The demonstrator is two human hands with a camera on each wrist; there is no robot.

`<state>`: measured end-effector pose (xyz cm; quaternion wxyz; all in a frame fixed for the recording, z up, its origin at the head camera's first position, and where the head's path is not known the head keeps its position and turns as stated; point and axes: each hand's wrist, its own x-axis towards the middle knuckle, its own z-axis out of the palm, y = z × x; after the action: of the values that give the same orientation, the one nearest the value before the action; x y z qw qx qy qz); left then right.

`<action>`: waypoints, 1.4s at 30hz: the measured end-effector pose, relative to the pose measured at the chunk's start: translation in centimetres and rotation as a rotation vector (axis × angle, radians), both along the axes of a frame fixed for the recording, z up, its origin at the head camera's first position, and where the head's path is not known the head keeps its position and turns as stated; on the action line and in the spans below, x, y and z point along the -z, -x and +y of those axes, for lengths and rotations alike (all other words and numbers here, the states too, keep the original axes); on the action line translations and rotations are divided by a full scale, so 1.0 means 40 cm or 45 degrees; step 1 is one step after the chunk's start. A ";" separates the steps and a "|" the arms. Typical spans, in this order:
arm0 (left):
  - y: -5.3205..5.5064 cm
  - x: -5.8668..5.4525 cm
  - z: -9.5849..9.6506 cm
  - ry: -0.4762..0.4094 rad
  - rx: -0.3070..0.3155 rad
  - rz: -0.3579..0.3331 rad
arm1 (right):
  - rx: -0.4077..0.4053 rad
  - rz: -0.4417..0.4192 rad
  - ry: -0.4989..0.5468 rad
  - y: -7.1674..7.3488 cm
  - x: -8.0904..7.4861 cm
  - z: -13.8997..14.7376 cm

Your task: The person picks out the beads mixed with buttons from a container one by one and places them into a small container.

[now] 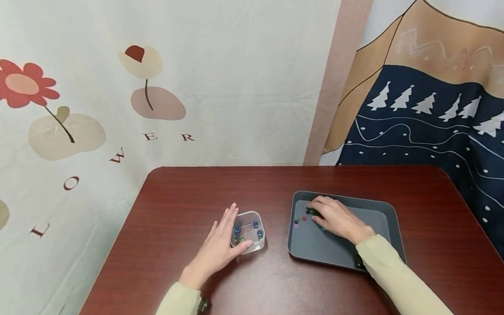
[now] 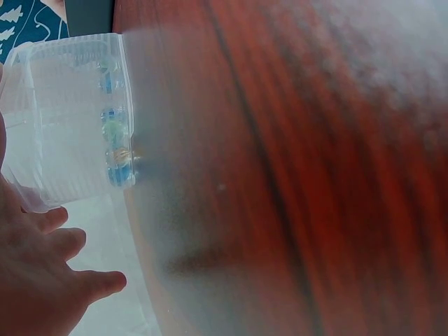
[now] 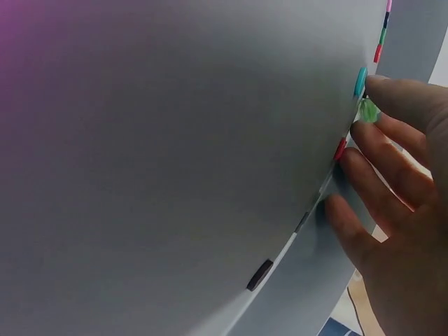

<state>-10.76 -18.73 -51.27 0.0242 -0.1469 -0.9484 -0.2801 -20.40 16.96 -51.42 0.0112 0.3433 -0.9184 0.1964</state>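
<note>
A clear plastic container (image 1: 256, 245) stands on the table, with several blue and green glass marbles (image 2: 115, 133) inside. My left hand (image 1: 215, 250) rests against its left side, fingers straight, the thumb along the near rim. To the right lies a grey tray (image 1: 337, 251), and my right hand (image 1: 340, 220) reaches down into its far left part. In the right wrist view, thumb and forefinger of that hand pinch a green marble (image 3: 369, 110) close to the tray's floor. Beside these fingertips lie a turquoise disc (image 3: 360, 82) and a red disc (image 3: 341, 148).
More small coloured pieces (image 1: 296, 224) lie in the tray's left part, and a dark disc (image 3: 260, 275) lies apart from them. The reddish-brown table (image 1: 264, 290) shows between container and tray. Behind it hang a pale flower-printed curtain (image 1: 240, 78) and a navy cloth with white trees (image 1: 412, 129).
</note>
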 end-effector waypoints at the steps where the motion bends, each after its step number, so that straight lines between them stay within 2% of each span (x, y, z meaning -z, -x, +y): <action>1: 0.000 0.001 0.000 0.000 0.001 0.003 | 0.001 0.005 -0.006 0.000 0.000 0.001; 10: 0.000 -0.001 0.000 0.000 0.004 0.004 | -0.002 0.078 -0.025 0.000 0.002 0.003; 22: 0.003 0.001 0.000 0.006 0.010 0.010 | 0.013 0.082 -0.041 -0.001 -0.005 0.009; 32: 0.001 -0.001 -0.001 0.014 -0.002 -0.004 | 0.003 0.125 -0.009 -0.007 -0.037 0.009; 42: 0.003 0.000 0.000 0.017 -0.002 0.004 | -0.009 0.126 0.066 -0.027 -0.069 0.005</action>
<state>-10.87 -18.75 -51.26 0.0247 -0.1468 -0.9503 -0.2735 -19.34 17.16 -48.67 0.0650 0.3553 -0.9102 0.2028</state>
